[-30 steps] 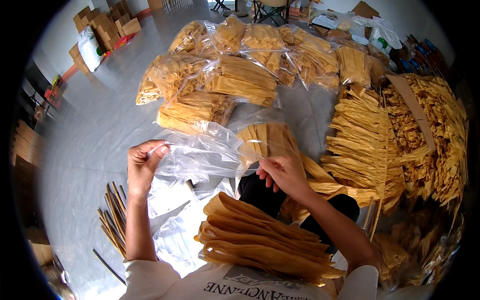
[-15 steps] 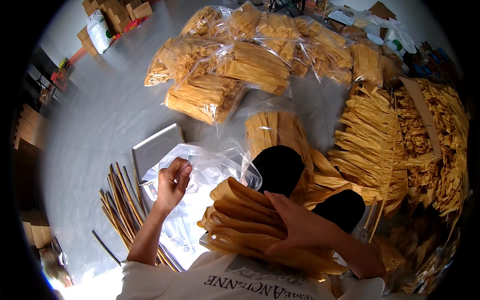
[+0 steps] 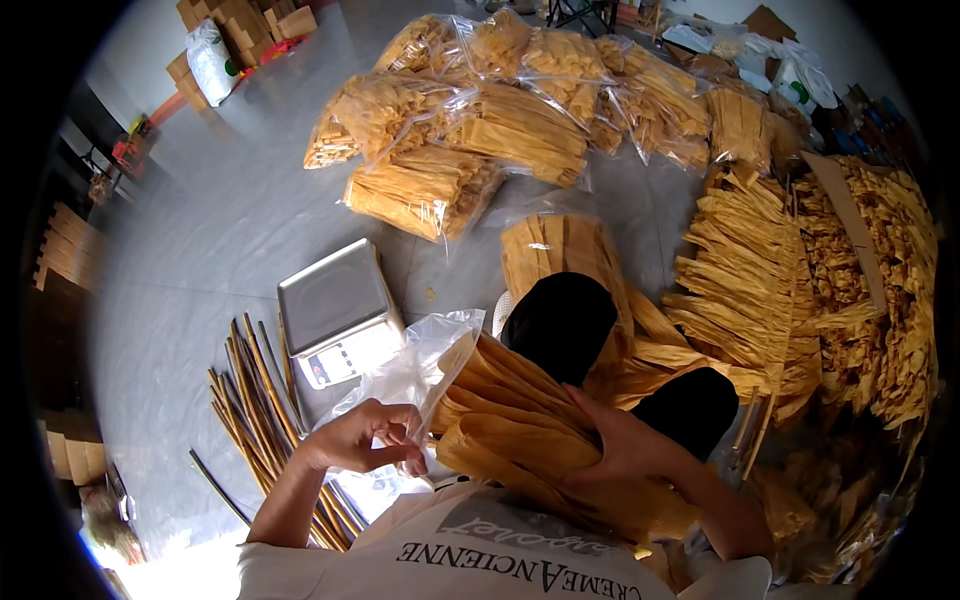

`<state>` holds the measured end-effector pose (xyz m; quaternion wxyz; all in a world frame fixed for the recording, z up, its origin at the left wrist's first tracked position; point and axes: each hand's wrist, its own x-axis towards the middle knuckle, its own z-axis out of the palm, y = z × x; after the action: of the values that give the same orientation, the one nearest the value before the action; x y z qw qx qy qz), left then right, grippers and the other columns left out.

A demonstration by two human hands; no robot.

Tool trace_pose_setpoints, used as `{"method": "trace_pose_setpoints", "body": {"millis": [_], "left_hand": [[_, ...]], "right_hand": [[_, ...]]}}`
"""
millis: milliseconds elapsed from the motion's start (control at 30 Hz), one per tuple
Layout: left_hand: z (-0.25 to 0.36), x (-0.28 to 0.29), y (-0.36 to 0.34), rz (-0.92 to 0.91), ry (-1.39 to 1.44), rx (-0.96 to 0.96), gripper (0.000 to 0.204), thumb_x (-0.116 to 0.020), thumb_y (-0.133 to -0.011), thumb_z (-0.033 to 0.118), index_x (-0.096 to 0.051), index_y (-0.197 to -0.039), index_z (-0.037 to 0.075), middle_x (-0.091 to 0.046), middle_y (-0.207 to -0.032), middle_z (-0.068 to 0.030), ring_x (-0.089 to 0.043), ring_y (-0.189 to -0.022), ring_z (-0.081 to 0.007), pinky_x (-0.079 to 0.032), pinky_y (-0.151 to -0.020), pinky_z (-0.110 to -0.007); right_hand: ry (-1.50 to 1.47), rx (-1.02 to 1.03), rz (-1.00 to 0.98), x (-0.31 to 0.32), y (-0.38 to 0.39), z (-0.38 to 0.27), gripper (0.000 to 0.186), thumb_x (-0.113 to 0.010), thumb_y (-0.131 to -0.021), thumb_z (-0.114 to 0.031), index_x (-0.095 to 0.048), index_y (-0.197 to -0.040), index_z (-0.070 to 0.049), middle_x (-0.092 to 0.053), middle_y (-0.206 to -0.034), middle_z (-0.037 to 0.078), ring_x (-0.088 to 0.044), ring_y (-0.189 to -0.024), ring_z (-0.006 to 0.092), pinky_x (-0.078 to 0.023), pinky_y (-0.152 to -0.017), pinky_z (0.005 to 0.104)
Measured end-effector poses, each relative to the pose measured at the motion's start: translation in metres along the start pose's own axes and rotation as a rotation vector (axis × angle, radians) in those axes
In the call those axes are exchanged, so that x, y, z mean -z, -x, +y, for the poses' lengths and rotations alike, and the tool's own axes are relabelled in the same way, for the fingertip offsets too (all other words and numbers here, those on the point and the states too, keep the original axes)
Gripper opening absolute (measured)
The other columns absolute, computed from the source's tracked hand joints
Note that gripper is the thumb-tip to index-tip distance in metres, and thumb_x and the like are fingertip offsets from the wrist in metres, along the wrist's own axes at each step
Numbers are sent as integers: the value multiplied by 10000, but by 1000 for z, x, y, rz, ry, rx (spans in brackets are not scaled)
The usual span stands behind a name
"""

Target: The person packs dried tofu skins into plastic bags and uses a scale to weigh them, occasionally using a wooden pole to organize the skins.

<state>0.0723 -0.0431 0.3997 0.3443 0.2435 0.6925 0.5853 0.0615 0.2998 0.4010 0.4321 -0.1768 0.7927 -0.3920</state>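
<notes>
Far to the left, up high, a stack of cardboard boxes (image 3: 240, 40) with a stuffed white sack (image 3: 212, 65) in front. Lower down, thin brown sticks (image 3: 250, 385) in a loose pile on the gray floor (image 3: 180, 330). Next, a flat scale (image 3: 335, 295) with a shiny gray top. Below the scale, the left hand (image 3: 365, 440), fingers bent, a gap between thumb and pointer; cannot tell if pinching any plastic. Just beside, a clear plastic bag (image 3: 432, 345), thin, crinkly and shiny.

In the middle, on the lap, a big bundle of dried sheets (image 3: 500, 435), left end right up against the bag. Honey brown, darker in the folds. Long and wrinkly, layer on layer, with wavy edges. Farther up, lots of yellow bundles in clear bags (image 3: 515, 135). At the big bundle's right part, the right hand (image 3: 640, 440) laid across the top, thumb spread wide from the other fingers. Beyond, a black-covered knee (image 3: 685, 405). Farthest right, long rows of yellow sheets (image 3: 740, 290) and a cardboard strip (image 3: 845, 225).
</notes>
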Motion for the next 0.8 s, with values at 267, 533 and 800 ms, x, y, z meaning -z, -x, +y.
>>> {"method": "trace_pose_setpoints", "body": {"millis": [267, 533, 800], "left_hand": [[12, -23, -5, -28, -253, 48, 69, -599, -797, -12, -547, -842, -9, -665, -812, -125, -664, -765, -219, -521, -667, -276], [-39, -48, -12, 30, -349, 143, 187, -648, -791, 128, -632, -952, 34, -657, -885, -101, -630, -805, -227, -479, -731, -312], [-51, -26, -2, 134, -416, 329, 243, -651, -774, 218, -608, -848, -10, -634, -851, -158, -608, -824, -281, -467, -766, -342]], "right_hand": [[32, 116, 202, -12, 7, 12, 1011, -757, -609, -358, -194, -1369, -2, -445, -1250, 233, -483, -1126, 298, -375, -949, 324], [-182, 167, 196, -6, 7, 20, 988, -791, -594, -297, -241, -1351, 19, -444, -1262, 188, -440, -1168, 230, -340, -972, 292], [-215, 160, 173, -4, 8, 20, 975, -793, -601, -290, -251, -1337, 48, -418, -1283, 186, -424, -1181, 227, -315, -994, 291]]}}
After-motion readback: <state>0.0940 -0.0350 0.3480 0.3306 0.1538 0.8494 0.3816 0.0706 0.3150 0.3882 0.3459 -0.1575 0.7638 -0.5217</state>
